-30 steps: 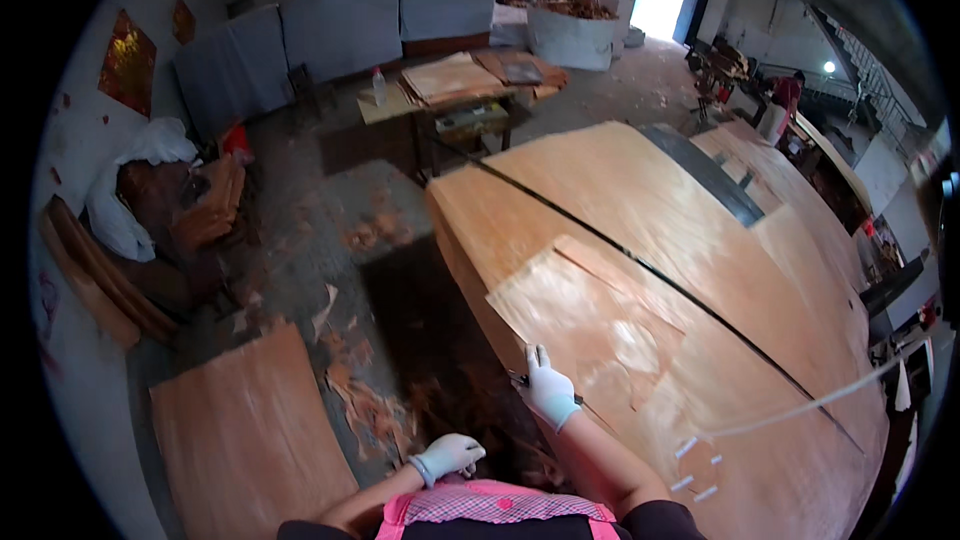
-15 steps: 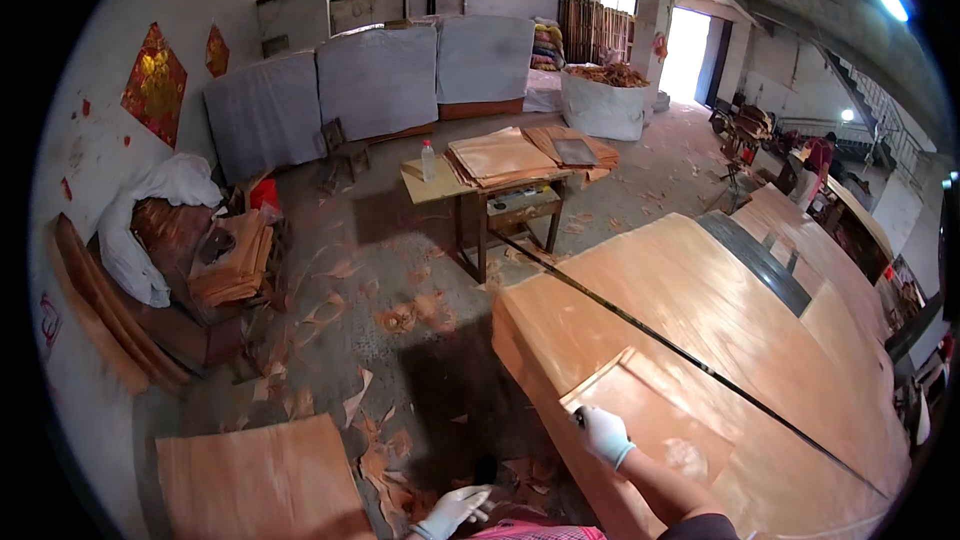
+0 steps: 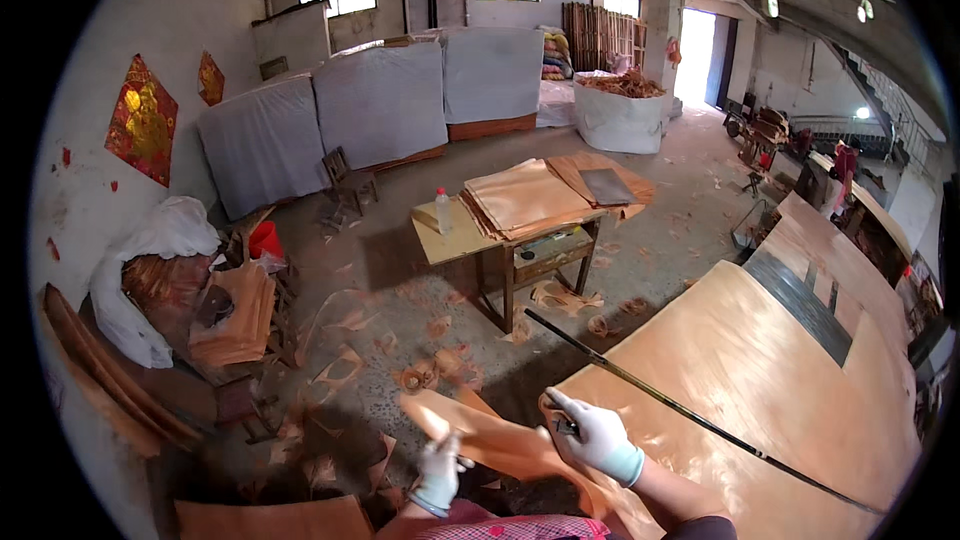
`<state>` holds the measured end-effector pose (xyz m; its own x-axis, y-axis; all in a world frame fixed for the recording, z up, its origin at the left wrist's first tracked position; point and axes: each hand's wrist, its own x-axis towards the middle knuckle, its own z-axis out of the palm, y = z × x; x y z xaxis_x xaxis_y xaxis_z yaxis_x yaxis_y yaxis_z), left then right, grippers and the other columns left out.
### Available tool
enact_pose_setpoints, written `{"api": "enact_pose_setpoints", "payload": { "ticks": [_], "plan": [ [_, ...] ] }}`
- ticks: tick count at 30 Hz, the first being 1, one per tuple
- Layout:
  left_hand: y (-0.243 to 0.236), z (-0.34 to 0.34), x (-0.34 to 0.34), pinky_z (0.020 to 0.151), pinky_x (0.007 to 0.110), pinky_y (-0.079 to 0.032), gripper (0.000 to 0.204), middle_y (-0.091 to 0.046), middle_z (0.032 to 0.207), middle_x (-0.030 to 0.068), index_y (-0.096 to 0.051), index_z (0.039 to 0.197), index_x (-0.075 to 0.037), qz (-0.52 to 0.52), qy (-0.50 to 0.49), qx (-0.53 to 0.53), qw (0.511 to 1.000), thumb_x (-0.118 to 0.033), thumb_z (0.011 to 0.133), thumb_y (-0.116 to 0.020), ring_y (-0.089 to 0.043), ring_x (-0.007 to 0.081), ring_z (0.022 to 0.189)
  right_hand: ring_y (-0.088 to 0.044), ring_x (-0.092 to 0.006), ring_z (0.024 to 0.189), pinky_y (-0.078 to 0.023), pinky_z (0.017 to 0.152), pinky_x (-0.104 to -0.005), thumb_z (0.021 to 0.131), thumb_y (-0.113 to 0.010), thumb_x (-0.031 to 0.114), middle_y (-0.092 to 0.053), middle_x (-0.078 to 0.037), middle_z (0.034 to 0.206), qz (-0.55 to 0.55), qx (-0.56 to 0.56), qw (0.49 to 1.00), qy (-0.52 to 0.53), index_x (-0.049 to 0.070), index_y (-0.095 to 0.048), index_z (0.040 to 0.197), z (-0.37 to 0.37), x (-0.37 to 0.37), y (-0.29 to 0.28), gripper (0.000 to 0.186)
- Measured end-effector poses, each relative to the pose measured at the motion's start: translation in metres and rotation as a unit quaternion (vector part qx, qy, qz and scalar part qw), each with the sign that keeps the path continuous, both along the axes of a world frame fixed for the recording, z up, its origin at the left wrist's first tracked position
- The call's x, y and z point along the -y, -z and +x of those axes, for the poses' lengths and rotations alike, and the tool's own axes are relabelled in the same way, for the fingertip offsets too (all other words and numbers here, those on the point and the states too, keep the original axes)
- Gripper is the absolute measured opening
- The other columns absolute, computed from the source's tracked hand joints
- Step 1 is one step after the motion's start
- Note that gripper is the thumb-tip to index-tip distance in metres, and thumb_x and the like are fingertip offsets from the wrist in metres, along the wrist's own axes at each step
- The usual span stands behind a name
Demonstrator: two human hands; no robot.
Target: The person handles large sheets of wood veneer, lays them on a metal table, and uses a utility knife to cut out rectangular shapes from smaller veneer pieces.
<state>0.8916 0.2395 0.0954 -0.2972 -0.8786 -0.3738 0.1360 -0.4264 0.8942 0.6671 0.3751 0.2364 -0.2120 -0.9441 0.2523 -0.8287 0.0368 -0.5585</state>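
The right hand point(image 3: 598, 440), in a white glove with a pale blue cuff, is above the near corner of the wide table point(image 3: 720, 355), and its fingers are bent around a small dark tool point(image 3: 566, 427). The grip on this tool looks closed, but the thumb and part of the fingers are hidden, so I cannot tell exactly how tightly it is held. One finger lies straighter than the others and points to the upper left. Just beside this hand is a thin tan sheet point(image 3: 500, 440), which is bent in a curve. It reaches out over the floor point(image 3: 390, 240) on the left, and it runs down below the right hand toward the pink apron point(image 3: 510, 530). Whether the right hand also pinches the sheet, I cannot tell. The left hand point(image 3: 438, 470), gloved in white too, is raised in front of the left part of the sheet. Its fingers are curled and somewhat blurred, and they overlap the sheet in the view; I cannot say if they are clamped on it or only close to it. A long dark rod point(image 3: 680, 406) lies slantwise across the wide table, near the right hand but apart from it. Farther ahead stands a small table point(image 3: 455, 237), with a bottle point(image 3: 442, 212) and a pile of tan sheets point(image 3: 530, 195) on its top.
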Motion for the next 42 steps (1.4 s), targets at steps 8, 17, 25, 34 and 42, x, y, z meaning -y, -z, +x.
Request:
{"api": "enact_pose_setpoints", "payload": {
  "ticks": [8, 17, 25, 34, 42],
  "plan": [
    [-0.014, -0.013, 0.230, 0.043, 0.023, -0.039, 0.023, -0.059, 0.071, 0.0033, -0.056, 0.098, -0.007, -0.042, -0.202, -0.051, 0.977, -0.028, 0.093, -0.063, -0.054, 0.0123, 0.049, -0.067, -0.0289, 0.081, -0.053, 0.071, -0.0349, 0.087, -0.057, 0.008, -0.069, -0.016, 0.099, -0.068, 0.124, 0.984, 0.110, 0.010, -0.058, 0.128, -0.061, 0.124, 0.076, 0.041],
    [-0.065, -0.142, 0.436, 0.047, 0.023, -0.042, 0.023, -0.061, 0.071, 0.0044, -0.057, 0.099, -0.007, -0.100, -0.098, -0.118, 0.983, -0.029, 0.095, -0.062, -0.054, 0.0114, 0.051, -0.059, -0.0133, 0.058, -0.040, 0.043, -0.0256, 0.098, -0.051, 0.021, -0.060, -0.003, 0.083, -0.091, 0.656, 0.619, 0.422, 0.023, -0.046, 0.140, -0.114, 0.236, 0.193, 0.043],
    [-0.083, -0.329, 0.549, 0.051, 0.023, -0.044, 0.026, -0.059, 0.082, 0.0027, -0.057, 0.101, -0.009, -0.065, 0.048, -0.193, 0.978, -0.030, 0.091, -0.067, -0.058, 0.0134, 0.058, -0.060, -0.0182, 0.062, -0.038, 0.045, -0.0299, 0.099, -0.046, 0.018, -0.062, -0.004, 0.086, -0.240, 0.700, 0.384, 0.552, 0.020, -0.057, 0.119, -0.177, 0.276, 0.214, 0.023],
    [-0.067, -0.583, 0.624, 0.049, 0.019, -0.041, 0.029, -0.060, 0.072, 0.0026, -0.058, 0.099, -0.011, 0.002, 0.142, -0.199, 0.970, -0.038, 0.093, -0.063, -0.051, 0.0084, 0.055, -0.048, -0.0157, 0.054, -0.040, 0.043, -0.0287, 0.096, -0.049, 0.014, -0.054, -0.004, 0.071, -0.333, 0.645, 0.378, 0.574, 0.020, -0.054, 0.130, -0.305, 0.270, 0.208, 0.035],
    [0.013, -0.687, 0.773, 0.050, 0.020, -0.036, 0.029, -0.058, 0.073, -0.0048, -0.058, 0.090, -0.016, 0.064, 0.141, -0.139, 0.978, -0.045, 0.094, -0.057, -0.047, 0.0059, 0.056, -0.054, -0.0120, 0.058, -0.045, 0.048, -0.0258, 0.094, -0.052, 0.009, -0.065, -0.004, 0.098, -0.315, 0.619, 0.382, 0.610, 0.012, -0.057, 0.130, -0.401, 0.265, 0.194, 0.037]
  ]
}}
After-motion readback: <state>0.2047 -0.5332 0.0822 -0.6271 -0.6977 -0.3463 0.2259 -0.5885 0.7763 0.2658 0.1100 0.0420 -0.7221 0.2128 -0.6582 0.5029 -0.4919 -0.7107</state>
